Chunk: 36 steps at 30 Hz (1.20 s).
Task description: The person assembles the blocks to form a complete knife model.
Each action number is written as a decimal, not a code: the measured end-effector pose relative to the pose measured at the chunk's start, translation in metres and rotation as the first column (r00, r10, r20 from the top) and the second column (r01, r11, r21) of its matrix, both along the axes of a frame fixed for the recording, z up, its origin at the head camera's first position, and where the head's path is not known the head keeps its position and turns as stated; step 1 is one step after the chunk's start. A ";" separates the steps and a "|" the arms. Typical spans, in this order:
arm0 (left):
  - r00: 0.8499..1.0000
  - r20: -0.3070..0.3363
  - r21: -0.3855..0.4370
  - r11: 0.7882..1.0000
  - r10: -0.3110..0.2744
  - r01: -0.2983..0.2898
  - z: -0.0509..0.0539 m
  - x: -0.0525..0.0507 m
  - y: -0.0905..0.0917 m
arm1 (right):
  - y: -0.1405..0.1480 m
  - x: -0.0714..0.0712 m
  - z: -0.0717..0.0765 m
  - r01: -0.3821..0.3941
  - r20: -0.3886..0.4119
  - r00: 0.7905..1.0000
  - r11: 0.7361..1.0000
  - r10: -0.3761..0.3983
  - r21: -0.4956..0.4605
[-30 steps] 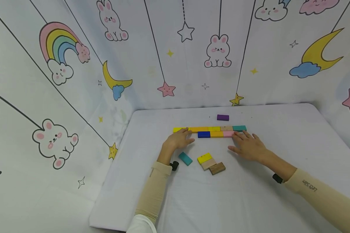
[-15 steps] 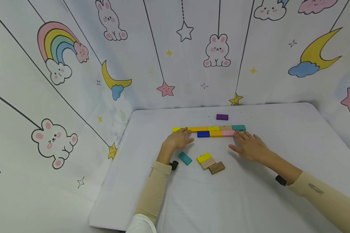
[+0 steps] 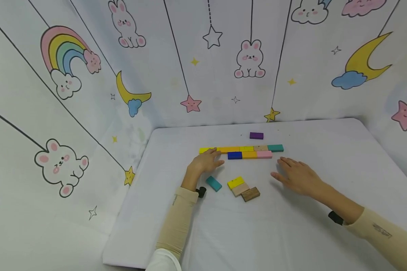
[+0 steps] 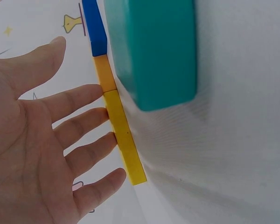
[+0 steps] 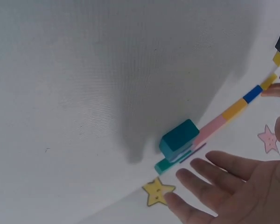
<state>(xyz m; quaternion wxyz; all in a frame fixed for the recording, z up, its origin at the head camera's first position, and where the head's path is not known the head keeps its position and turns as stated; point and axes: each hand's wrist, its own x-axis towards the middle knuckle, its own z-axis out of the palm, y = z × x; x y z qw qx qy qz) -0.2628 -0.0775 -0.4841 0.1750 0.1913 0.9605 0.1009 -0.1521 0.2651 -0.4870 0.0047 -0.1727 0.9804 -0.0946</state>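
Straight fingers of my left hand (image 3: 203,162) rest against the yellow block (image 4: 123,135) at the left end of the back row. Beside it in that row are an orange block (image 3: 228,150), a second yellow block (image 3: 247,149), a beige one (image 3: 260,148) and a teal one (image 3: 276,148). In front lie a blue block (image 3: 234,155), an orange block (image 3: 249,155) and a pink block (image 3: 264,154). My right hand (image 3: 300,176), fingers extended, is apart from the row's right end and holds nothing. The right wrist view shows another teal block (image 5: 179,140) near the row, hidden in the head view.
A loose teal block (image 3: 214,183) lies near my left wrist. Beside it lie a yellow block (image 3: 235,183), a beige block (image 3: 240,189) and a brown wood-grain block (image 3: 250,194). Behind the rows is a purple block (image 3: 256,135). A patterned cloth wall (image 3: 220,82) stands behind the table.
My right hand has drawn back to the right, away from the pink block, uncovering the row's right end. My left hand stays at the yellow block. The view shifts slightly.
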 end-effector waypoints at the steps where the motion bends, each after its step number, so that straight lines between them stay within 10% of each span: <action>1: 1.000 0.000 0.002 1.000 0.001 -0.001 0.000 0.000 0.000 | 0.001 0.001 0.000 0.001 -0.002 1.000 1.000 -0.001 -0.001; 36: 1.000 -0.004 -0.001 1.000 -0.009 0.009 -0.003 -0.002 -0.003 | 0.015 -0.001 -0.011 -0.032 -0.078 0.996 0.999 0.034 0.032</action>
